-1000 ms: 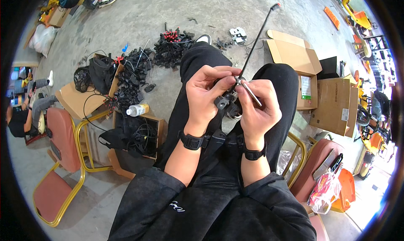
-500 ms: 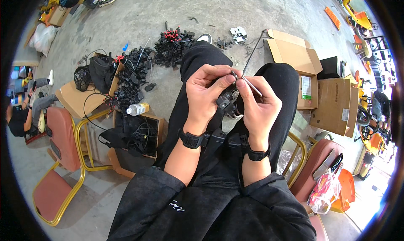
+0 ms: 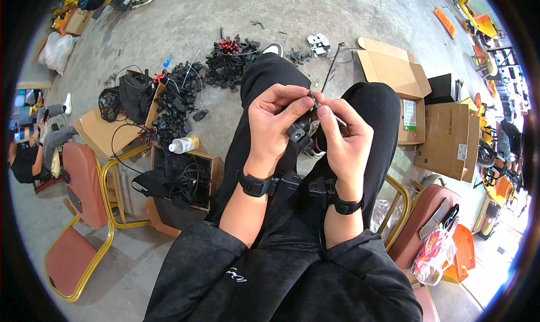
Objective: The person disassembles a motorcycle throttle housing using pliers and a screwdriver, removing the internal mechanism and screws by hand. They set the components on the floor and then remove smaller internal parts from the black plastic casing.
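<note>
While the left hand (image 3: 273, 119) is pinching a small black fitting (image 3: 297, 132) between the knees (image 3: 372, 97), the right hand (image 3: 347, 136) is narrowly holding a slim metal piece (image 3: 340, 120) beside it, the grip hiding any contact. A thin black rod (image 3: 332, 66) is pointing far; its length could be levering the fitting askew, and such slight pinching could be dropping the metal piece to the floor (image 3: 315, 12).

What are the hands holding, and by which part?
The left hand pinches a black part near its top; the right hand grips a thin metal rod, exact spot hidden.
</note>
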